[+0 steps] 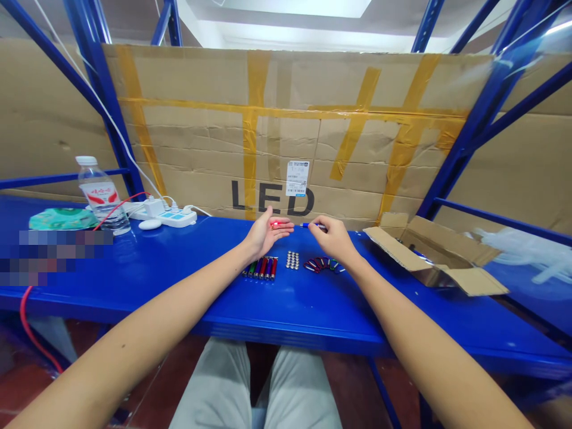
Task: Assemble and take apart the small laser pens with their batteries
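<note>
My right hand point(334, 238) grips a slim blue laser pointer point(307, 226) between thumb and fingers, its tip aimed left. A bright red spot of light falls on the fingers of my left hand point(264, 234), which is held open, palm toward the tip and apart from it. Below my left hand lies a row of metallic tubes point(267, 269) in red, purple, blue and green. Small silver button cells point(292, 260) sit in a grid in the middle. Under my right hand, coloured carabiner clips point(320, 264) are fanned out, partly hidden by the wrist.
An open cardboard box point(431, 256) stands on the blue table point(286, 310) at right, beside clear plastic wrap point(522, 256). At left are a water bottle point(102, 199), a power strip point(179, 218) and a teal packet point(62, 218). A large carton point(201, 143) walls off the back.
</note>
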Motion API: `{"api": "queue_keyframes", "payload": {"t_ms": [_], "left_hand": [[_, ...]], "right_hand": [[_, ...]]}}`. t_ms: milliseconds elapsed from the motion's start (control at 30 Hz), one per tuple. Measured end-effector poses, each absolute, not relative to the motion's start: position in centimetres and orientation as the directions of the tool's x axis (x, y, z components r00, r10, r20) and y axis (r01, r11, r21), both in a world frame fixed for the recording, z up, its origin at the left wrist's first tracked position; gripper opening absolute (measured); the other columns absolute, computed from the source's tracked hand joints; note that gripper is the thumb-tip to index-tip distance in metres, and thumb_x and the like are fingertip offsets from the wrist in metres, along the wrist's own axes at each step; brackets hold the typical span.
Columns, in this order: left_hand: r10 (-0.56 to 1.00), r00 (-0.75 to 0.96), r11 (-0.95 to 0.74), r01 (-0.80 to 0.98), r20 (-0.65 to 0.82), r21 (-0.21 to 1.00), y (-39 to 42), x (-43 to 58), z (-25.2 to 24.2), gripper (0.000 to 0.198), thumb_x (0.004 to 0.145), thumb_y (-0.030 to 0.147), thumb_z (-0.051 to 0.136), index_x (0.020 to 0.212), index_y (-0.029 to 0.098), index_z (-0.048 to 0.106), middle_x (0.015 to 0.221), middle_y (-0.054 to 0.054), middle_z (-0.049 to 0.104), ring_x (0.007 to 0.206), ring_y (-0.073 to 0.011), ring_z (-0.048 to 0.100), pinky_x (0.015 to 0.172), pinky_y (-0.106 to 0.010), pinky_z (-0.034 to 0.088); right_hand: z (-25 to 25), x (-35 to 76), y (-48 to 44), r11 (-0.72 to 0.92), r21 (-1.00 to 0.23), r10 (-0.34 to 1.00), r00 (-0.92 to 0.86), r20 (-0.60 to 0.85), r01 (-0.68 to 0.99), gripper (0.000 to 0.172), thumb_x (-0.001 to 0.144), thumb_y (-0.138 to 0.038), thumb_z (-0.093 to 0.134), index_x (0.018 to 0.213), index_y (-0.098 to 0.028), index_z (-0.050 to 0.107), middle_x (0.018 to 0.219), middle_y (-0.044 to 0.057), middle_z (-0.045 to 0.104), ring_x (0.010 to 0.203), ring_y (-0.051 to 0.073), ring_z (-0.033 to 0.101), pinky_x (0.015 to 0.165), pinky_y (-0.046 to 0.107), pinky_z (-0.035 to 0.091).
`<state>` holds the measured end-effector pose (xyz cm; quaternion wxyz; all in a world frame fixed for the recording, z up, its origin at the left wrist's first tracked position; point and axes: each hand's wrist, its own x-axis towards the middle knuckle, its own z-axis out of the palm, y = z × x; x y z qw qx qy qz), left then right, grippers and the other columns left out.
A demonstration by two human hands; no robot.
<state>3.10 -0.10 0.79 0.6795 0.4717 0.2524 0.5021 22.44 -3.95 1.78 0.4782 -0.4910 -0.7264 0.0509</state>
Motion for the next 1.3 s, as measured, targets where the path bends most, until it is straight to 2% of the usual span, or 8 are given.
{"api": "queue_keyframes", "payload": {"t_ms": [267,367,467,533,767,900,1067,1300], "left_hand": [[0.919,0.361,-0.009,-0.383,0.159,0.924,0.0,3.2,0.7,0.058,0.094,0.058,0.037,0.09,0.009,0.067,0.098,-0.02,0.071,0.094,-0.0258,0.068,0.092,-0.039,0.049],[0.908,0.309,-0.258,-0.123,0.284,0.958,-0.1,3.2,0.3,0.035,0.089,0.045,0.054,0.092,0.012,0.068,0.096,-0.015,0.072,0.087,-0.0238,0.067,0.086,-0.039,0.05],[0.814,0.36,-0.544,0.201,0.455,0.815,-0.1,3.2,-0.3,0.017,0.08,0.029,0.066,0.091,0.017,0.07,0.092,-0.008,0.072,0.086,-0.0226,0.064,0.086,-0.037,0.047],[0.768,0.406,-0.625,0.311,0.494,0.716,0.2,3.1,-0.6,0.013,0.077,0.024,0.066,0.088,0.019,0.071,0.089,-0.006,0.072,0.085,-0.0222,0.063,0.086,-0.035,0.046],[0.785,0.415,-0.618,0.471,0.46,0.63,2.6,2.9,-1.3,0.01,0.071,0.016,0.066,0.078,0.019,0.072,0.081,-0.005,0.072,0.079,-0.0215,0.064,0.077,-0.034,0.048],[0.806,0.471,-0.583,0.522,0.359,0.623,3.1,3.0,-1.5,0.009,0.068,0.017,0.067,0.075,0.019,0.073,0.082,-0.005,0.074,0.08,-0.0215,0.066,0.076,-0.032,0.048],[0.802,0.509,-0.581,0.545,0.313,0.605,3.3,3.2,-1.4,0.012,0.063,0.015,0.068,0.072,0.02,0.074,0.077,-0.003,0.075,0.078,-0.0204,0.067,0.073,-0.03,0.048],[0.798,0.519,-0.584,0.544,0.305,0.602,3.1,3.2,-1.4,0.014,0.061,0.011,0.067,0.069,0.02,0.074,0.073,-0.002,0.074,0.073,-0.0199,0.067,0.07,-0.029,0.048]], "right_hand": [[1.5,22.5,-3.7,0.514,-0.55,0.78,-0.092,0.619,0.658,0.023,0.085,-0.032,0.053,0.074,-0.015,0.064,0.067,0.002,0.064,0.065,0.015,0.053,0.062,0.025,0.037],[0.8,22.5,-3.2,0.535,-0.505,0.793,-0.197,0.576,0.677,0.023,0.089,-0.032,0.051,0.083,-0.016,0.066,0.081,0.005,0.07,0.076,0.017,0.059,0.069,0.027,0.04],[-0.2,22.2,-2.6,0.553,-0.462,0.806,-0.303,0.508,0.694,0.023,0.093,-0.03,0.048,0.089,-0.017,0.066,0.091,0.007,0.072,0.084,0.018,0.062,0.075,0.028,0.041],[-0.8,21.8,-2.2,0.544,-0.448,0.816,-0.324,0.479,0.709,0.021,0.095,-0.028,0.047,0.093,-0.018,0.065,0.097,0.008,0.072,0.089,0.019,0.063,0.078,0.028,0.042],[-2.1,21.9,-0.6,0.469,-0.422,0.869,-0.32,0.377,0.776,0.02,0.094,-0.019,0.048,0.107,-0.016,0.062,0.113,0.012,0.069,0.104,0.021,0.062,0.089,0.03,0.043],[-2.3,22.6,-0.2,0.47,-0.358,0.872,-0.363,0.328,0.807,0.017,0.091,-0.017,0.051,0.099,-0.017,0.066,0.106,0.01,0.071,0.096,0.02,0.063,0.083,0.028,0.044],[-2.2,22.7,-0.2,0.454,-0.277,0.877,-0.37,0.306,0.847,0.014,0.086,-0.018,0.058,0.091,-0.017,0.071,0.095,0.01,0.07,0.084,0.019,0.063,0.073,0.026,0.044],[-2.1,23.0,-0.5,0.462,-0.317,0.88,-0.386,0.276,0.828,0.024,0.081,-0.012,0.054,0.093,-0.019,0.074,0.096,0.008,0.072,0.085,0.019,0.064,0.074,0.025,0.045]]}}
